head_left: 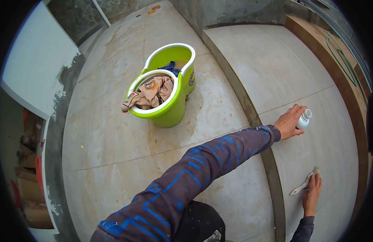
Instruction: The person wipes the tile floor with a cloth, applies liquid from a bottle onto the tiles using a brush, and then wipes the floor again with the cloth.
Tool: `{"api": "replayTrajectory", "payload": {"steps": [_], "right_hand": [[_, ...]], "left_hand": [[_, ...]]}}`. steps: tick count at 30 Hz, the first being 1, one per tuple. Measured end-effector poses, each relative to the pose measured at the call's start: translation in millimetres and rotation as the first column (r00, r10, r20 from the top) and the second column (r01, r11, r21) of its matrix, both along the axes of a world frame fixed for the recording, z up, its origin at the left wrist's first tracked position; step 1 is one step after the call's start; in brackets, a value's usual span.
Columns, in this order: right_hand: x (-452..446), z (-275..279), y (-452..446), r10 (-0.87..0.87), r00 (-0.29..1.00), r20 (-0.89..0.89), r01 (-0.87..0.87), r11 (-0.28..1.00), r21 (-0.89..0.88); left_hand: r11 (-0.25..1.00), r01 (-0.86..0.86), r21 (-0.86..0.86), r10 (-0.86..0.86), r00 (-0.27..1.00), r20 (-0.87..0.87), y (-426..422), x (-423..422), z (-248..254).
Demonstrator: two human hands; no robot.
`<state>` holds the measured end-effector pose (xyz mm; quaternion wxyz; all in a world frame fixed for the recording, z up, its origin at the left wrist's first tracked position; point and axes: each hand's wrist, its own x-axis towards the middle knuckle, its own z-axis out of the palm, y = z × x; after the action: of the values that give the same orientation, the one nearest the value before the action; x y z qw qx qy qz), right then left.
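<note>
My left hand [291, 122] reaches out over the raised step, its fingers wrapped round a white bottle [304, 119] with an open-looking round mouth. Lower down, my right hand [312, 193] has its fingers together at the bristle end of a paintbrush [301, 187]. The brush's pale handle points to the lower left, low over the step's tiles. Part of that grip is hidden.
A green and white mop bucket [170, 117] stands on the lower tiled floor [110, 141], with a beige cloth [152, 93] and a dark blue cloth [170, 67] in it. A step edge [271, 173] runs beside my hands. A green hose [342, 60] lies on the right ledge.
</note>
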<state>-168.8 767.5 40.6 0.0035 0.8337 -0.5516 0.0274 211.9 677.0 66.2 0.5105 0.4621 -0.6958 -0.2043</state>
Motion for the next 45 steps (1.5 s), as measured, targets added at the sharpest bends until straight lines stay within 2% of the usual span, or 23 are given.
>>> {"api": "replayTrajectory", "payload": {"steps": [3,10,13,16,17,19,20,21,23,24,25,26,27,28,30,32,34,36,38,39,41,43,45], "right_hand": [[14,3,5,-0.024,0.997,0.08,0.023,1.0,0.005],[50,10,10,0.042,0.995,0.093,-0.046,0.998,0.039],[57,8,9,0.099,0.988,0.12,-0.098,0.995,-0.013],[64,9,9,0.107,0.983,0.146,-0.102,0.994,-0.044],[67,11,10,0.095,0.979,0.183,-0.09,0.995,-0.035],[66,14,11,0.065,0.974,0.215,-0.06,0.998,-0.027],[66,14,11,0.094,0.966,0.24,-0.081,0.995,-0.065],[66,14,13,0.127,0.956,0.263,-0.104,0.99,-0.099],[73,20,18,0.14,0.943,0.302,-0.113,0.988,-0.103],[81,23,19,0.165,0.924,0.345,-0.132,0.984,-0.118],[89,26,21,0.189,0.918,0.35,-0.157,0.981,-0.117],[97,29,24,0.221,0.9,0.375,-0.188,0.974,-0.124],[108,29,23,0.264,0.877,0.402,-0.231,0.964,-0.128],[118,27,21,0.313,0.854,0.415,-0.286,0.95,-0.128],[136,24,21,0.39,0.82,0.42,-0.35,0.921,-0.173],[160,28,21,0.446,0.793,0.416,-0.409,0.895,-0.179],[180,34,22,0.471,0.783,0.407,-0.433,0.882,-0.186],[198,43,24,0.513,0.769,0.382,-0.471,0.858,-0.205],[211,51,27,0.518,0.769,0.375,-0.486,0.854,-0.184],[213,55,30,0.504,0.78,0.371,-0.478,0.863,-0.165],[220,62,33,0.512,0.778,0.363,-0.498,0.856,-0.141],[217,64,34,0.532,0.765,0.362,-0.521,0.842,-0.139],[216,64,34,0.542,0.761,0.356,-0.528,0.837,-0.143]], "left_hand": [[0.996,0.021,0.083,-0.021,1.0,-0.004,-8,5,0],[0.969,0.013,0.247,0.008,0.996,-0.085,-4,6,-12],[0.922,0.014,0.386,0.013,0.998,-0.067,4,18,-16],[0.905,-0.08,0.417,0.059,0.996,0.063,22,35,-20],[0.964,-0.142,0.226,0.123,0.988,0.095,32,47,-23],[0.957,-0.276,-0.092,0.287,0.947,0.143,93,93,20],[0.909,-0.39,-0.148,0.41,0.9,0.145,120,124,39],[0.8,-0.544,-0.253,0.59,0.79,0.168,145,160,49],[0.499,-0.811,-0.307,0.862,0.427,0.273,193,241,57],[0.371,-0.871,-0.322,0.898,0.248,0.363,212,284,50],[0.275,-0.922,-0.273,0.841,0.093,0.533,231,320,41],[0.191,-0.962,-0.194,0.748,0.015,0.663,242,356,21],[0.066,-0.997,-0.044,0.606,0.005,0.795,244,368,18],[0.066,-0.996,0.059,0.54,0.086,0.838,248,370,28],[0.101,-0.994,-0.033,0.483,0.02,0.875,248,383,18],[0.102,-0.988,0.12,0.602,0.157,0.782,244,393,23],[0.122,-0.975,0.185,0.778,0.209,0.592,245,398,31],[0.157,-0.965,0.21,0.951,0.206,0.233,250,409,39],[0.22,-0.966,0.138,0.962,0.192,-0.194,248,423,47],[0.458,-0.875,0.157,0.823,0.351,-0.446,251,434,58],[0.602,-0.796,0.058,0.585,0.391,-0.71,255,440,97],[0.711,-0.7,-0.066,0.352,0.435,-0.829,257,446,146],[0.71,-0.674,-0.202,0.227,0.491,-0.841,244,464,189]]}}
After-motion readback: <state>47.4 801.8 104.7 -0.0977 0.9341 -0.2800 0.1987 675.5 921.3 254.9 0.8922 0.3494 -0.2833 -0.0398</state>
